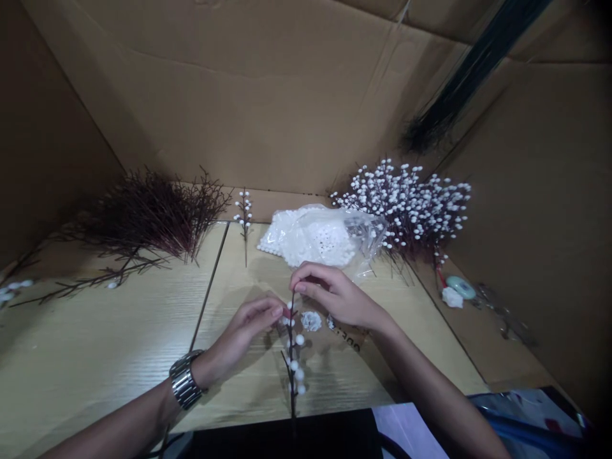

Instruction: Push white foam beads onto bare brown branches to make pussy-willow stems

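Note:
An artificial berry stem [292, 360], dark brown with white berries along it, stands nearly upright over the table's near edge. The fingers of my left hand [261, 319] are closed on the stem's upper part, and a reddish bit shows at their tips. Higher up, my right hand [329, 290] pinches the stem's top end between thumb and forefinger. Whether a loose berry is in that pinch is hidden. Just behind the stem lies a small whitish lump [311, 320], perhaps glue, on a piece of cardboard [351, 347]. A clear plastic bag of white berries [310, 236] lies beyond my hands.
Bare brown stems [157, 213] are heaped at the back left. A finished-looking berry stem [245, 217] lies alone beside the bag. Many berried stems [406, 197] are bunched at the back right. Cardboard walls [239, 95] enclose the table [95, 350]. A greenish round object [461, 287] lies right.

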{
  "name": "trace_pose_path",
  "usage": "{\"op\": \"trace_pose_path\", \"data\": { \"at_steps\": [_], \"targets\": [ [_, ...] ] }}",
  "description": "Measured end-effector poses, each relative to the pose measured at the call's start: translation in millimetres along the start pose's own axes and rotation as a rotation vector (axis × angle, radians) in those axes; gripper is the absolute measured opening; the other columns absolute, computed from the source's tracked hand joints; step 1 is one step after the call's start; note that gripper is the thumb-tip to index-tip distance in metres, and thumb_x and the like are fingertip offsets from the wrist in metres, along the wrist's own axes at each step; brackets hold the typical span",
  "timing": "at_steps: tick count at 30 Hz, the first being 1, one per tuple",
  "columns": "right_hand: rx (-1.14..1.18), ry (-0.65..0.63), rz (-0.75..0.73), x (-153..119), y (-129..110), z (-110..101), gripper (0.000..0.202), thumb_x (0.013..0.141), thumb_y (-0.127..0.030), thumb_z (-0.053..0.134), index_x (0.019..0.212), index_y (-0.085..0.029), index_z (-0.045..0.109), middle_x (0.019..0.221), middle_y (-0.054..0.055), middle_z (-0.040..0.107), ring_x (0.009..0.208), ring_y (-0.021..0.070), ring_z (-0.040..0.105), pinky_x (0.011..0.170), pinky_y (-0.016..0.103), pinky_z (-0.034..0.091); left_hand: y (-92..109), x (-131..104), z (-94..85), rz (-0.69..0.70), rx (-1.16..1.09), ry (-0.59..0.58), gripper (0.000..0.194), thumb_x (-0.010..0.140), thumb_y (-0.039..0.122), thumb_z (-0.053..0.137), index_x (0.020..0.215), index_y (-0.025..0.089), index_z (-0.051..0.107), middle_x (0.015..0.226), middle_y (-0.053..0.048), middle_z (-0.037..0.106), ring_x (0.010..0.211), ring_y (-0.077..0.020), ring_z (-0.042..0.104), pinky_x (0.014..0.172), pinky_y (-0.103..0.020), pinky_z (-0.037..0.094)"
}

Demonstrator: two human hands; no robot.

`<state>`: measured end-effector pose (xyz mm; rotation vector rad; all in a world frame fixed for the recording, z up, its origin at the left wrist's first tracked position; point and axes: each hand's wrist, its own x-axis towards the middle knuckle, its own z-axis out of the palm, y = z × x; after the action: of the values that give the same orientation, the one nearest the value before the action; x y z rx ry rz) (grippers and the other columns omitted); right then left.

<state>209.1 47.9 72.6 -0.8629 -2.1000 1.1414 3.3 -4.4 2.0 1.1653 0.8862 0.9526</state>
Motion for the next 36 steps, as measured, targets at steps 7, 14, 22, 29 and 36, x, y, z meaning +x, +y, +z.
{"op": "trace_pose_path", "data": {
  "at_steps": [7,14,22,29,36],
  "targets": [
    [0.046,-0.020,-0.002,5,4,2,0.011,0.097,-0.023,0.057,0.097,-0.022,0.068,0.095,0.000,0.070,0.090,0.0149,0.065,0.082,0.030,0.051,5,0,-1.9,-0.040,-0.047,-0.060,0.022,0.087,0.041,0.072,0.088,0.019,0.070,0.095,-0.004,0.060,0.094,-0.0215,0.058,0.085,-0.032,0.045],
    [0.019,0.045,-0.001,3,15,-1,0.012,0.096,-0.026,0.060,0.099,-0.024,0.070,0.098,0.001,0.071,0.092,0.0154,0.066,0.083,0.030,0.051,4,0,0.5,-0.047,-0.036,-0.034,0.014,0.088,0.030,0.073,0.081,0.019,0.068,0.094,-0.001,0.054,0.086,-0.0155,0.054,0.078,-0.026,0.043],
    [-0.148,0.031,0.153,-46,43,-29,0.015,0.093,-0.029,0.067,0.107,-0.025,0.072,0.101,0.002,0.074,0.091,0.0175,0.068,0.080,0.033,0.054,0,3,-3.4,-0.031,-0.041,-0.087,0.012,0.090,0.026,0.072,0.080,0.019,0.068,0.098,-0.001,0.053,0.093,-0.0155,0.056,0.083,-0.025,0.044],
    [-0.276,-0.098,0.050,-57,60,-24,0.016,0.098,-0.019,0.057,0.105,-0.022,0.072,0.104,0.006,0.071,0.096,0.0175,0.065,0.085,0.033,0.053,-7,5,-4.7,-0.056,-0.083,-0.046,0.014,0.087,0.030,0.074,0.082,0.018,0.069,0.103,-0.002,0.054,0.101,-0.0179,0.059,0.090,-0.028,0.046],
    [-0.286,-0.160,0.024,-56,59,-22,0.015,0.098,-0.017,0.058,0.100,-0.023,0.072,0.100,0.004,0.071,0.095,0.0177,0.065,0.084,0.034,0.053,-5,5,-4.4,-0.010,-0.037,-0.072,0.014,0.089,0.029,0.072,0.081,0.018,0.070,0.100,-0.002,0.057,0.101,-0.0180,0.060,0.090,-0.027,0.047]
  ]
}}
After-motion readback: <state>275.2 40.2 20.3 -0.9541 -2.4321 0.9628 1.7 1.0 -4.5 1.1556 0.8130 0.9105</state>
